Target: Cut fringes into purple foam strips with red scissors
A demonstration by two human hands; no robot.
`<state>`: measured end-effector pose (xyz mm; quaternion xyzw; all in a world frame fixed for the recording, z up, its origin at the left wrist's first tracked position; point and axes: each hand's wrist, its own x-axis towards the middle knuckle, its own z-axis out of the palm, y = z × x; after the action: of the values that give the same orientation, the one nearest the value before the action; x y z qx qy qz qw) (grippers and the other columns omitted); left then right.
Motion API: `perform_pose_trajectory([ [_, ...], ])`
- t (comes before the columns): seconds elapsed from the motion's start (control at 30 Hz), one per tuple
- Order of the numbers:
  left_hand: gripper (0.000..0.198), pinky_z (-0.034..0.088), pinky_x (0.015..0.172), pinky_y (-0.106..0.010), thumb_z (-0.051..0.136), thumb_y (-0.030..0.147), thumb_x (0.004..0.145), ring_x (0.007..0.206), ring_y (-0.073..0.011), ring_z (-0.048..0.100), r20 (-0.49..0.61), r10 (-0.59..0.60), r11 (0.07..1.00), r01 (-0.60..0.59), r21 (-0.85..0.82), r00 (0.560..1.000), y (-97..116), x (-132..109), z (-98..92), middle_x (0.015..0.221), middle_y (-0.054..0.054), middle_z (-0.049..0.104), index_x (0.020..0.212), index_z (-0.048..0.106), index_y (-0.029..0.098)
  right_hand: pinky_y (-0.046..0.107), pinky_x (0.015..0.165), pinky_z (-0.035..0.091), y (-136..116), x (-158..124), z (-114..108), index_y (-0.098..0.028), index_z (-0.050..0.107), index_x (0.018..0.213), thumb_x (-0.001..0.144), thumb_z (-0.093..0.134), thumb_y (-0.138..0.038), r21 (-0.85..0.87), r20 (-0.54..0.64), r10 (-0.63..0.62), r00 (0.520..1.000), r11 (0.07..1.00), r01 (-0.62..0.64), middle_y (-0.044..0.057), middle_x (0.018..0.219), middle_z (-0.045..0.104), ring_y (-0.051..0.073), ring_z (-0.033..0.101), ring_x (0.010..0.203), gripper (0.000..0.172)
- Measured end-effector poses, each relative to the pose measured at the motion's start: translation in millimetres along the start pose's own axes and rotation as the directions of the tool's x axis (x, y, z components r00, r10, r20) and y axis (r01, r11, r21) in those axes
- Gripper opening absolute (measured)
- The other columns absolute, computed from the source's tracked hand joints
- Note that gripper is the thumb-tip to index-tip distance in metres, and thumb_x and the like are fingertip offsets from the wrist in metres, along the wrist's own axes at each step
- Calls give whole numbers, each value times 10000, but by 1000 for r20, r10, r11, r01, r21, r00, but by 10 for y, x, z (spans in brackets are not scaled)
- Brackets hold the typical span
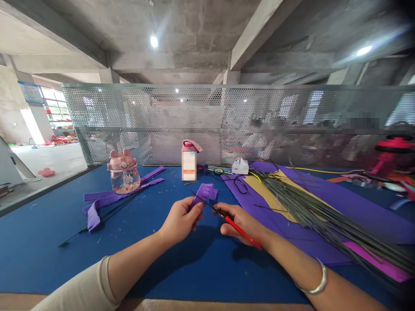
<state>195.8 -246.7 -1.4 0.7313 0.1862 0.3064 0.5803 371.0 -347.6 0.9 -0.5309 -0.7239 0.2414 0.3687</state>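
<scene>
Just above the blue tabletop, my left hand (182,218) pinches a strip of purple foam or paper (205,192) between thumb and fingers. The strip's far edge is cut into a fringe. My right hand (241,222) grips red-handled scissors (238,229), whose dark blades reach across the strip beside my left fingertips. How far the blades are apart I cannot tell. To the left, more fringed purple strips (94,211) lie on the table with a thin dark green stem (78,235).
A pink-lidded clear bottle (125,175) stands at the left, a second pink-topped bottle (189,164) behind my hands. On the right, a bundle of green stems (301,198) lies over purple sheets (366,203). A perforated metal screen (184,116) lines the back; blurred people appear behind it.
</scene>
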Motion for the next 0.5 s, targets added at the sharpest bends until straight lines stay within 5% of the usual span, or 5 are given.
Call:
perform_pose_trajectory([
  [0.5,308,387,400,-171,502,460,790,467,-66,449,-13,-34,999,35,2,999,39,-7,4,596,27,509,745,514,156,211,471,217,-46,2,-29,-156,547,832,770,584,-525,-146,-58,55,997,987,-63,-50,599,311,93,243,543,376],
])
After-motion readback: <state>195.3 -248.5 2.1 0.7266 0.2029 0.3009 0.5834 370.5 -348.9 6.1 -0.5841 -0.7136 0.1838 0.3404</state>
